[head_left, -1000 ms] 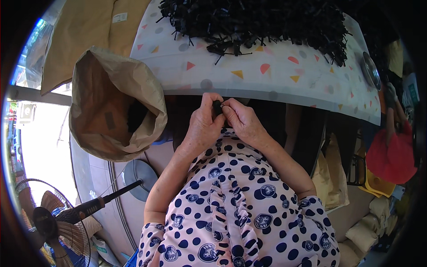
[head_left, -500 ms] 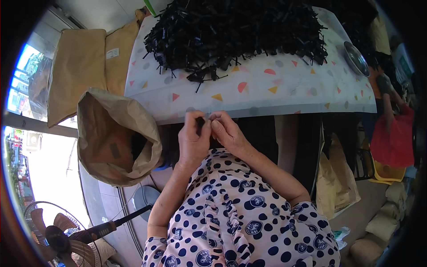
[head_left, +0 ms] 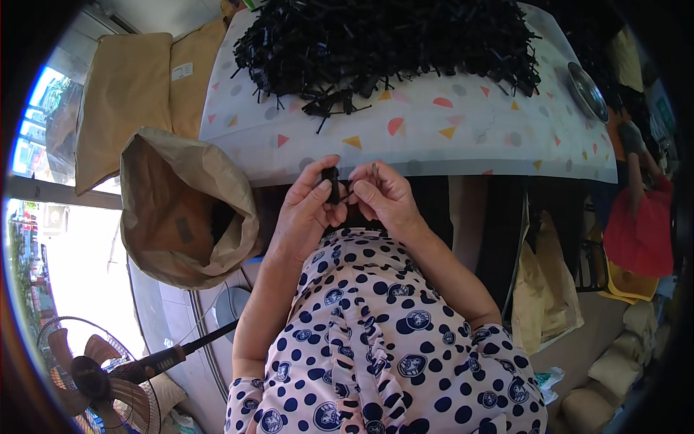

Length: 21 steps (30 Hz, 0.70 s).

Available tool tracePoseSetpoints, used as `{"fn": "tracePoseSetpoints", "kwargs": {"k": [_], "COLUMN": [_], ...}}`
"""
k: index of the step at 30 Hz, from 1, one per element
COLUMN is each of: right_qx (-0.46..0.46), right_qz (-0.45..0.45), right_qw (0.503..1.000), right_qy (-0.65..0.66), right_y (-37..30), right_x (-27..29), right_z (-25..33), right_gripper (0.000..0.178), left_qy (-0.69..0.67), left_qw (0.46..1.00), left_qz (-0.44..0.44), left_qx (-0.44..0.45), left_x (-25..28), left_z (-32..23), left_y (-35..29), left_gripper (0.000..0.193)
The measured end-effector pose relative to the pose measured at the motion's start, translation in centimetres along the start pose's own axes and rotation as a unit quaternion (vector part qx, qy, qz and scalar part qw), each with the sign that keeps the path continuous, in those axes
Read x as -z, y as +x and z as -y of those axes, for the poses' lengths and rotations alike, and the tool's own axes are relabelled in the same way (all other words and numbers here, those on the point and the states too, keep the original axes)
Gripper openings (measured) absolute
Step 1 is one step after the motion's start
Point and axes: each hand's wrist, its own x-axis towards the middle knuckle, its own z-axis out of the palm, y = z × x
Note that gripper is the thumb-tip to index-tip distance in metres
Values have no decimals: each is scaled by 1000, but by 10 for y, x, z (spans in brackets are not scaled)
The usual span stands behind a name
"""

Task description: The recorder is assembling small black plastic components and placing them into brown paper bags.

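Note:
My left hand (head_left: 302,206) grips a small black plastic part (head_left: 332,185) between thumb and fingers, just in front of the table's near edge. Beside it my right hand (head_left: 390,202) is closed in a pinch, its fingertips close to the part. A thin dark strip shows at those fingertips, too small to name. Beyond both hands, a large heap of black plastic pieces (head_left: 390,43) with thin stems covers the far part of the table. A patterned white cloth (head_left: 412,150) lies under the heap.
At the left stands an open brown paper sack (head_left: 249,210), with flat brown sacks (head_left: 123,101) behind it. A fan (head_left: 94,376) is at lower left. A metal bowl (head_left: 589,92) sits at the table's right end. Far right, a person in red (head_left: 636,231) is near a yellow basket (head_left: 630,283).
My hands have moved slightly farther forward and apart at the fingertips. The black part in my left hand now stands upright and shows more plainly. The whole view has shifted a little.

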Motion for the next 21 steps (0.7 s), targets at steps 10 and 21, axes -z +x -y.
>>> {"fn": "tracePoseSetpoints", "kwargs": {"k": [10, 21], "right_qx": [-164, -61], "right_qz": [132, 25], "right_qw": [976, 990], "right_qy": [49, -125], "right_y": [6, 1], "right_x": [16, 8], "right_z": [27, 6], "right_gripper": [19, 22], "left_qy": [-47, 332], "left_qw": [992, 939], "left_qz": [101, 19], "left_qx": [52, -82], "left_x": [-2, -8], "left_z": [9, 19], "left_y": [-2, -3], "left_gripper": [34, 39]}}
